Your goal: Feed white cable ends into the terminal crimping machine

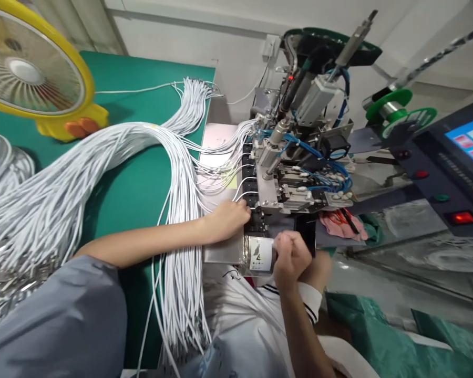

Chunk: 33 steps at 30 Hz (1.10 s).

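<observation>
My left hand (228, 220) reaches across from the left, its fingers pinched at the near end of a row of black holders (249, 170) on the machine. A white cable (242, 182) arcs into the holders just above it, and another white cable runs under the hand into the fingers; the fingertips hide its end. My right hand (294, 254) is closed, thumb against curled fingers, beside a card in a clear sleeve (260, 254). Whatever it pinches cannot be made out. Several more white cables lead from a thick bundle (183, 184) into the holders.
The machine (276, 152), with cylinders and blue air tubes, stands beyond my hands. A control box (449, 168) with a lit screen is at the right. A yellow fan (35, 68) and more cables stand on the green table (142, 184). Green spool (394, 105) behind.
</observation>
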Tool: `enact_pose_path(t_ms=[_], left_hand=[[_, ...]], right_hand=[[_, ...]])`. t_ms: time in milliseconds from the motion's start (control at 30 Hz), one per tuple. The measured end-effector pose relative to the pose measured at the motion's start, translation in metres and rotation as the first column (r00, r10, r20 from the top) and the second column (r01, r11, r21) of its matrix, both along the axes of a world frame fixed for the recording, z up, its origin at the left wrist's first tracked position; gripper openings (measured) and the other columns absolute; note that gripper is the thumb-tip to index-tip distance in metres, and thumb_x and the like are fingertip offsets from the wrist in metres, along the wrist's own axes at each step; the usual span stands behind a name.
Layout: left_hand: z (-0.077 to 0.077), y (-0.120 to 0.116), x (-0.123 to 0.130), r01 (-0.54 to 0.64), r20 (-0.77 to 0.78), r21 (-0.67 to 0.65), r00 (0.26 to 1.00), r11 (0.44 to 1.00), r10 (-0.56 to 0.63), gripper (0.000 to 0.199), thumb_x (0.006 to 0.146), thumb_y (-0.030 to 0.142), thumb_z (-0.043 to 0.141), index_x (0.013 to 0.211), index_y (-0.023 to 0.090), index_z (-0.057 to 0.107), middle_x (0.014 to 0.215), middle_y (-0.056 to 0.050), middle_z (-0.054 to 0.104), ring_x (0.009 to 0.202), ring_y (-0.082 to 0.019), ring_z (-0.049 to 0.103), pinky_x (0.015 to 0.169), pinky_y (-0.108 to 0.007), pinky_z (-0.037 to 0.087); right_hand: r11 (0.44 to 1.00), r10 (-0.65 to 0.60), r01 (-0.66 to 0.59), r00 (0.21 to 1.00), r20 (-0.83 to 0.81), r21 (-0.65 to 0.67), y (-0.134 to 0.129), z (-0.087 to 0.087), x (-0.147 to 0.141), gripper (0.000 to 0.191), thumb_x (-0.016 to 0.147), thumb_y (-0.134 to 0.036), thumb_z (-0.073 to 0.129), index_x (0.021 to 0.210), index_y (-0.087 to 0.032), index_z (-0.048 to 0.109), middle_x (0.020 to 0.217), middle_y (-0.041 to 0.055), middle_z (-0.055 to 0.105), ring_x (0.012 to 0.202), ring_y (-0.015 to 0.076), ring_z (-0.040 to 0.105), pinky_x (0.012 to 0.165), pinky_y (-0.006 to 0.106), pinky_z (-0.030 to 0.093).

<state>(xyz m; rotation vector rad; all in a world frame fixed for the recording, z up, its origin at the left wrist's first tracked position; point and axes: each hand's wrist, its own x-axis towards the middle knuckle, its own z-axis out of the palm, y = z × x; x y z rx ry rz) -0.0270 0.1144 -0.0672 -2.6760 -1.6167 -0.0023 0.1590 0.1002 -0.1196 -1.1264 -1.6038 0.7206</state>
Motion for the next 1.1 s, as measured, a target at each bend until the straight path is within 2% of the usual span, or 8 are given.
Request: enact_pose_path(t_ms=[133, 267, 367, 467, 700, 867, 967, 1100], left_hand=[[0.013, 0.036, -0.037, -0.136, 0.14, -0.022, 0.98, 0.99, 0.138, 0.027, 0.087, 0.024, 0.044, 0.095, 0.012, 0.066, 0.09, -0.011, 0.063, 0.073, -0.02, 0.062, 0.061, -0.029, 0.042], [0.033, 0.099, -0.103, -0.343, 0.206, 0.026, 0.921, 0.939, 0.33, 0.036, 0.086, 0.023, 0.043, 0.115, 0.01, 0.061, 0.112, -0.014, 0.059, 0.099, -0.024, 0.058, 0.078, -0.03, 0.043], [0.041, 0.137, -0.145, -0.289, 0.165, -0.048, 0.942, 0.956, 0.293, 0.04, 0.078, 0.022, 0.054, 0.117, 0.011, 0.061, 0.122, -0.011, 0.058, 0.106, -0.022, 0.055, 0.085, -0.024, 0.041], [0.036, 0.155, -0.167, -0.214, 0.113, -0.187, 0.965, 0.959, 0.237, 0.044, 0.07, 0.022, 0.065, 0.113, 0.012, 0.064, 0.111, -0.009, 0.065, 0.094, -0.018, 0.059, 0.077, -0.02, 0.041], [0.021, 0.173, -0.169, -0.239, 0.074, -0.313, 0.959, 0.919, 0.274, 0.016, 0.069, 0.017, 0.068, 0.082, 0.009, 0.068, 0.076, -0.006, 0.067, 0.073, -0.016, 0.06, 0.07, -0.023, 0.043], [0.019, 0.189, -0.163, -0.331, 0.161, -0.338, 0.902, 0.881, 0.401, 0.023, 0.087, 0.032, 0.057, 0.097, 0.011, 0.06, 0.093, -0.005, 0.062, 0.082, -0.014, 0.06, 0.076, -0.033, 0.051], [0.024, 0.201, -0.159, -0.401, 0.28, -0.337, 0.822, 0.852, 0.497, 0.028, 0.089, 0.034, 0.055, 0.103, 0.01, 0.058, 0.098, -0.006, 0.061, 0.084, -0.015, 0.06, 0.074, -0.033, 0.053], [0.043, 0.219, -0.161, -0.507, 0.494, -0.313, 0.635, 0.803, 0.593, 0.03, 0.09, 0.036, 0.053, 0.103, 0.01, 0.058, 0.096, -0.005, 0.06, 0.082, -0.016, 0.06, 0.071, -0.03, 0.053]], right_hand=[[0.97, 0.181, -0.207, 0.964, 0.193, 0.127, -0.023, 0.003, -0.018, 0.014, 0.084, -0.018, 0.05, 0.07, -0.019, 0.055, 0.051, -0.0051, 0.039, 0.044, 0.0089, 0.036, 0.046, 0.023, 0.028], [0.971, 0.166, -0.204, 0.951, 0.26, 0.126, -0.021, -0.002, -0.025, 0.016, 0.085, -0.018, 0.05, 0.069, -0.02, 0.053, 0.05, -0.0059, 0.034, 0.043, 0.0099, 0.035, 0.048, 0.025, 0.028], [0.971, 0.161, -0.203, 0.946, 0.283, 0.128, -0.018, -0.004, -0.024, 0.019, 0.086, -0.02, 0.049, 0.067, -0.02, 0.051, 0.05, -0.0059, 0.033, 0.044, 0.0104, 0.035, 0.049, 0.025, 0.028], [0.971, 0.151, -0.198, 0.943, 0.296, 0.135, -0.018, -0.003, -0.024, 0.021, 0.087, -0.021, 0.048, 0.066, -0.019, 0.05, 0.05, -0.006, 0.032, 0.045, 0.0104, 0.036, 0.05, 0.024, 0.028], [0.964, 0.117, -0.193, 0.925, 0.36, 0.181, -0.018, -0.001, -0.028, 0.024, 0.089, -0.022, 0.046, 0.065, -0.019, 0.049, 0.049, -0.0057, 0.035, 0.044, 0.0098, 0.036, 0.05, 0.024, 0.026], [0.964, 0.059, -0.164, 0.903, 0.426, 0.212, -0.018, 0.001, -0.03, 0.025, 0.089, -0.021, 0.045, 0.064, -0.02, 0.048, 0.05, -0.004, 0.043, 0.043, 0.0105, 0.038, 0.05, 0.026, 0.025], [0.962, 0.027, -0.143, 0.897, 0.441, 0.232, -0.019, 0.001, -0.03, 0.026, 0.089, -0.02, 0.044, 0.062, -0.02, 0.047, 0.051, -0.0028, 0.046, 0.044, 0.0113, 0.041, 0.05, 0.026, 0.025], [0.957, 0.007, -0.14, 0.888, 0.46, 0.255, -0.021, -0.001, -0.031, 0.025, 0.088, -0.019, 0.043, 0.063, -0.021, 0.047, 0.053, -0.0017, 0.048, 0.045, 0.0124, 0.045, 0.05, 0.027, 0.027]])
